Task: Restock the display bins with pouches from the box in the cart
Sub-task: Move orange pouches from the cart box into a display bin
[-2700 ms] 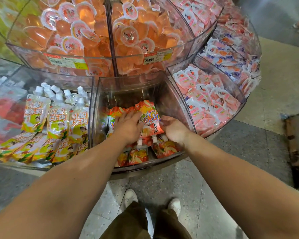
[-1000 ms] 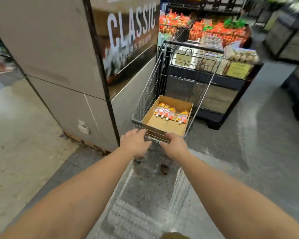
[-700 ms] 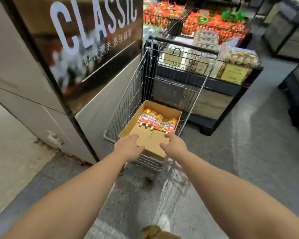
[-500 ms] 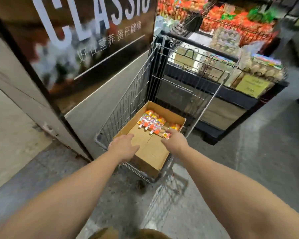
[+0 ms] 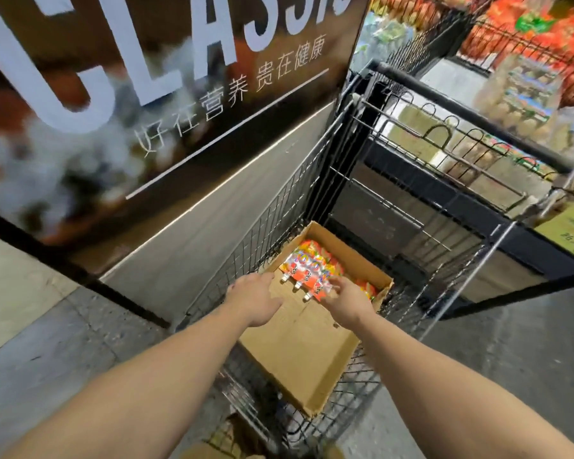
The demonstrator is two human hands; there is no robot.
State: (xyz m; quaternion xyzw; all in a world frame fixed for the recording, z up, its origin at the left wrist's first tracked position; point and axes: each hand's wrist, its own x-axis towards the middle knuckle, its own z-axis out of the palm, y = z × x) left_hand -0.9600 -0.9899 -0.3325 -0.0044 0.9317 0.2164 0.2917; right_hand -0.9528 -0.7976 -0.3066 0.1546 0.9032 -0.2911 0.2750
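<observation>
Head view: both bare forearms reach forward and down into a wire shopping cart [image 5: 289, 207] parked beside a pillar with a dark "CLASSIC" poster [image 5: 166, 77].
Box: an open cardboard box [image 5: 299, 342] lies in the cart basket, its near half bare cardboard.
Pouches: a short row of orange spouted pouches [image 5: 307, 268] lies flat at the far end of the box, white caps pointing toward the person; more orange packs [image 5: 367, 288] sit at the box's far right corner.
Left hand [image 5: 254, 298]: palm down over the box's left edge, fingers stretched forward and relaxed, tips just beside the nearest pouch's cap, holding nothing.
Right hand [image 5: 347, 301]: palm down on the right of the row, fingers extended onto the lower right edge of the pouches; whether they have closed on one cannot be told through the blur.
Background: wire racks of orange and red goods [image 5: 527, 38] stand beyond the cart's black handle [image 5: 471, 111].
</observation>
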